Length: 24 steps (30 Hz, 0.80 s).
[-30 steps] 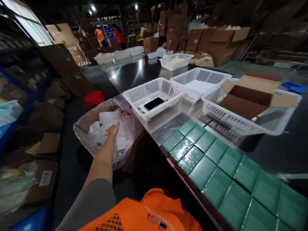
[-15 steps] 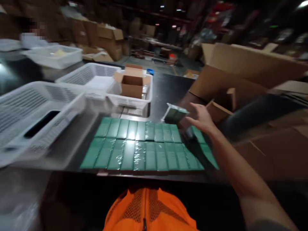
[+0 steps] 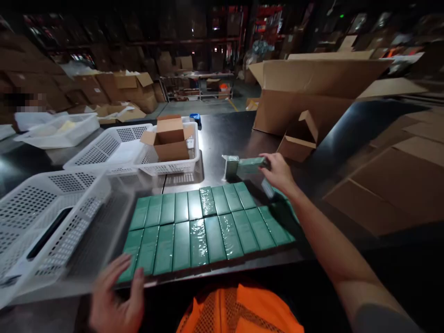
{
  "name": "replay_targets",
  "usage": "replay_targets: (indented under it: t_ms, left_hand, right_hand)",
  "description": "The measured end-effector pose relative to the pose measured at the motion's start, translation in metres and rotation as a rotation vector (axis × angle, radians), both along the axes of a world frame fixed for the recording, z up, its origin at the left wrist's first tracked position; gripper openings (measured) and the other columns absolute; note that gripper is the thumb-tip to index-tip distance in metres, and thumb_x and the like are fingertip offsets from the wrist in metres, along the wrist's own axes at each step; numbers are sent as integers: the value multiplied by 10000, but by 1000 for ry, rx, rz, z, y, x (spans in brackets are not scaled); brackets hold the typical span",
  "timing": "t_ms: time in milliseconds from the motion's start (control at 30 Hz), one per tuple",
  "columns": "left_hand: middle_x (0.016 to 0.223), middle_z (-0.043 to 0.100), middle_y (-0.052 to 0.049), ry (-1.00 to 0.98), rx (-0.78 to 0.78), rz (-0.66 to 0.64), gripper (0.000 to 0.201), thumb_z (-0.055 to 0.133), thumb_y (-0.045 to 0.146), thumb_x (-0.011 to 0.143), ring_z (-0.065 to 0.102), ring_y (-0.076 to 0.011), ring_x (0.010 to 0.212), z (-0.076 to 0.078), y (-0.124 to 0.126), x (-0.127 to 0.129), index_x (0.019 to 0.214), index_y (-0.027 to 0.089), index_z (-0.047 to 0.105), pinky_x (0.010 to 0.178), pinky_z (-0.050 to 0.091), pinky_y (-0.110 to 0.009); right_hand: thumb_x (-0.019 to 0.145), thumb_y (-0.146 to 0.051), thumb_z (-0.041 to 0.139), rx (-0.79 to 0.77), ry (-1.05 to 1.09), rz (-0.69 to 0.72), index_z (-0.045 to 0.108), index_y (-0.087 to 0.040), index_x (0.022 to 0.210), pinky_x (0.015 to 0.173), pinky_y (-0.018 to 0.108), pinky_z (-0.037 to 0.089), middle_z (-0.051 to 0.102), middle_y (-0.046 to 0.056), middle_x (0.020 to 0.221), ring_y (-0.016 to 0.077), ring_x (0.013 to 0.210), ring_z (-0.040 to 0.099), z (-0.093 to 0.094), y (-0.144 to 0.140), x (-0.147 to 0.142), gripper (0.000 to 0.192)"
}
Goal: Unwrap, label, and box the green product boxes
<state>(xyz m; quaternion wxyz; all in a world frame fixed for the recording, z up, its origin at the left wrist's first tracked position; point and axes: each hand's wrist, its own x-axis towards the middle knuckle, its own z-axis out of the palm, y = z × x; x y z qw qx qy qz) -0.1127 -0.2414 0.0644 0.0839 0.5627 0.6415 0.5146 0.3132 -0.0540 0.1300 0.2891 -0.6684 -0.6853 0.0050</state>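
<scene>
The right hand (image 3: 279, 172) has its grip closed around a slim green box (image 3: 247, 164), a long rectangular carton wrapped in glossy clear film, held on its side just above the dark, reflective desk (image 3: 225, 138). The box sits just beyond the far right corner of the rows of green boxes (image 3: 204, 226), which lie flat and edge to edge in two tidy rows near the desk's front edge; their film wrapping catches the light in wrinkled highlights. A few more of the same boxes lie skewed beneath the right wrist (partly hidden by the forearm).

The left hand (image 3: 116, 300) rests at the near left corner of those rows, fingers spread and loose, thumb touching the nearest box; it grips nothing.

To the left stands a white plastic basket (image 3: 79, 199) with perforated mesh walls, and a flat black slab lies inside it, too blurred to name. Farther back, two more white mesh baskets stand side by side, the right-hand one (image 3: 192, 162) carrying a small open cardboard box (image 3: 169, 138) with its flaps raised. Another small brown carton (image 3: 298, 138) lies tipped near the held box, in front of a large open cardboard box (image 3: 312, 88) with wide flaps. The person wears an orange mesh vest (image 3: 239, 314).
</scene>
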Motion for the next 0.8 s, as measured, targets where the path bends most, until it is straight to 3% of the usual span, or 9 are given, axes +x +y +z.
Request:
replay_targets:
  t_ms: [67, 167, 233, 267, 400, 467, 567, 667, 800]
  left_hand:
    - [1139, 708, -24, -221, -93, -174, 395, 700, 413, 793, 664, -291, 1052, -5, 9, 41, 1180, 422, 623, 921, 542, -532]
    - [1324, 641, -128, -667, -302, -630, 733, 752, 546, 730, 624, -290, 1196, -2, 43, 110, 1367, 285, 500, 939, 553, -434]
    - [1245, 676, -132, -816, -304, -660, 817, 763, 634, 669, 650, -280, 1138, 5, 64, 140, 1342, 237, 523, 925, 551, -390]
    - [1164, 706, -113, -826, -305, -644, 791, 781, 628, 646, 675, -266, 1063, 10, 71, 149, 1290, 224, 563, 895, 553, -368]
    - [926, 743, -22, -474, -373, -658, 480, 856, 382, 617, 678, -203, 821, 22, 77, 151, 1037, 218, 689, 752, 522, -290]
    - [914, 750, -10, -277, -381, -680, 410, 845, 322, 633, 671, -198, 801, 21, 75, 145, 1005, 223, 704, 729, 500, -281]
    - [940, 757, -23, -178, -407, -704, 413, 813, 333, 683, 681, -220, 829, 10, 76, 138, 1064, 229, 696, 743, 503, -305]
    - [958, 752, -52, -64, -398, -685, 362, 795, 330, 697, 676, -261, 879, -3, 79, 135, 1036, 235, 710, 791, 508, -364]
    - [992, 737, -81, 160, -322, -679, 281, 767, 206, 686, 649, -313, 993, -13, 80, 133, 961, 240, 719, 946, 458, -487]
  right_hand:
    - [901, -386, 572, 63, 322, 48, 527, -220, 1306, 835, 397, 563, 590, 110, 1116, 269, 980, 627, -14, -37, -11, 441]
    - [884, -503, 621, -34, 888, 305, 494, -307, 1285, 822, 392, 589, 639, 53, 1074, 237, 928, 668, -49, -95, -51, 464]
    - [899, -512, 610, -75, 998, 387, 499, -325, 1279, 836, 402, 593, 646, 54, 1082, 235, 938, 675, -71, -127, -76, 438]
    - [899, -496, 623, -86, 968, 402, 502, -327, 1296, 915, 430, 569, 626, 68, 1165, 250, 1038, 655, -78, -138, -84, 449]
    - [786, -481, 780, 12, 801, 417, 377, -378, 1463, 1142, 537, 385, 425, 84, 1489, 320, 1366, 437, -74, -151, -81, 794]
    - [746, -486, 819, 14, 770, 521, 366, -387, 1485, 1088, 523, 449, 483, 83, 1449, 321, 1314, 492, -64, -145, -73, 872]
    - [810, -420, 782, -45, 704, 621, 466, -347, 1442, 960, 439, 538, 637, 69, 1237, 258, 1113, 624, -56, -134, -74, 710]
    - [874, -312, 706, -93, 722, 531, 545, -315, 1367, 858, 378, 568, 681, 43, 1079, 205, 958, 659, -63, -130, -88, 518]
    - [846, -297, 717, -208, 644, 516, 621, -275, 1271, 847, 391, 570, 648, 73, 1097, 227, 976, 646, -73, -129, -95, 437]
